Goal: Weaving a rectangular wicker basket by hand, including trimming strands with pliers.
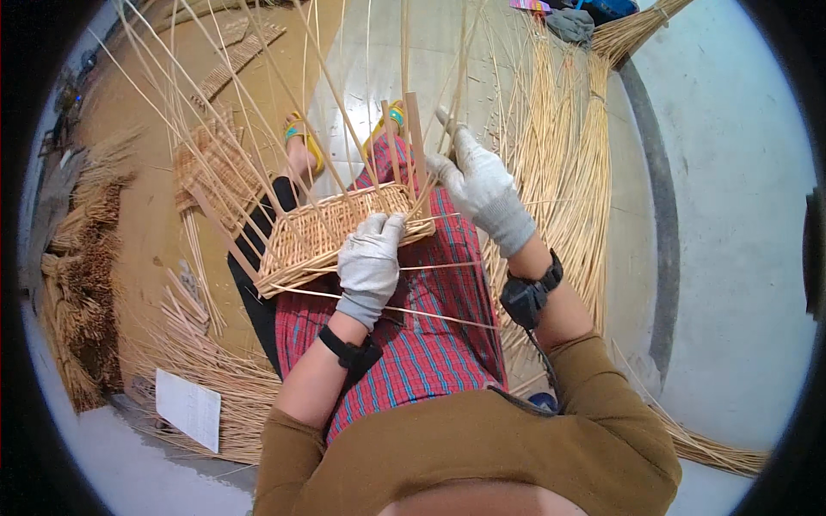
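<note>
The wicker basket (pixel 323 222) rests on the lap's red checked cloth (pixel 413 365), stakes (pixel 414 129) rising — and the left hand (pixel 370 265) clamps gloved fingers on its near rim! The right hand (pixel 483 182) hovers beside them, thumb and forefinger apart — gripping anything, I can't tell.

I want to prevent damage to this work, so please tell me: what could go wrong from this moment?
The basket might tip or slide, since only the left hand clearly steadies it. The long sticks fan out near the right hand and could tangle, or perhaps snap if bent hard.
</note>
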`<state>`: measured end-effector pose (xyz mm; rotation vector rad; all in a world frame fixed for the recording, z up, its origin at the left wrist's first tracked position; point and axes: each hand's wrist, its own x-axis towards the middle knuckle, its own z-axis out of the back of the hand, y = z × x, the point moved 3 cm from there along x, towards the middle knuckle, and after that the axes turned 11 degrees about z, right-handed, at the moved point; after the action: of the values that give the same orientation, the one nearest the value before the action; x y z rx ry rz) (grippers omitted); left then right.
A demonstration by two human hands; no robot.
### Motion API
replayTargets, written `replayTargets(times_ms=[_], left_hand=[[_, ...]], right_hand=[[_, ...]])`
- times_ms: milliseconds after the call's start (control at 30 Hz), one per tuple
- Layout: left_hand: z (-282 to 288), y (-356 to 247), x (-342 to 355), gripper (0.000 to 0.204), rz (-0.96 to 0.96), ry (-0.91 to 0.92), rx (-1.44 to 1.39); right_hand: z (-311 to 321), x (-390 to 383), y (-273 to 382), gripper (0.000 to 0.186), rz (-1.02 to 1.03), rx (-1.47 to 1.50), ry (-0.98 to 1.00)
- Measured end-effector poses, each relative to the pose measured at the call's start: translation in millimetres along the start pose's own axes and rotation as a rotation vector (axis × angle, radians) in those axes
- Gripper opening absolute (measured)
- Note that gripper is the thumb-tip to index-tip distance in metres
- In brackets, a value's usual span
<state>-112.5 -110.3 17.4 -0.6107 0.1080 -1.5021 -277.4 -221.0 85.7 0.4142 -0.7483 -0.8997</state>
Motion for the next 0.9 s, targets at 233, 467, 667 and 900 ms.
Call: replayTargets(times_ms=[233,467,667,900], left_hand=[[-1,-1,-3,0.034,0.026,-0.007,0.008],[0,-4,-4,0.041,0.018,0.008,0.017],[-8,-11,-2,0.088,0.128,0.077,0.046],[-5,-9,19,0.047,0.184,0.236,0.313]], right_hand=[[-4,-90,25,0.025,-0.543,0.652,-0.369],[-2,-42,9,0.061,-0.254,0.474,-0.344],[-48,62,4,0.079,0.326,-0.181,0.108],[-45,57,32,0.074,0.15,0.004,0.091]])
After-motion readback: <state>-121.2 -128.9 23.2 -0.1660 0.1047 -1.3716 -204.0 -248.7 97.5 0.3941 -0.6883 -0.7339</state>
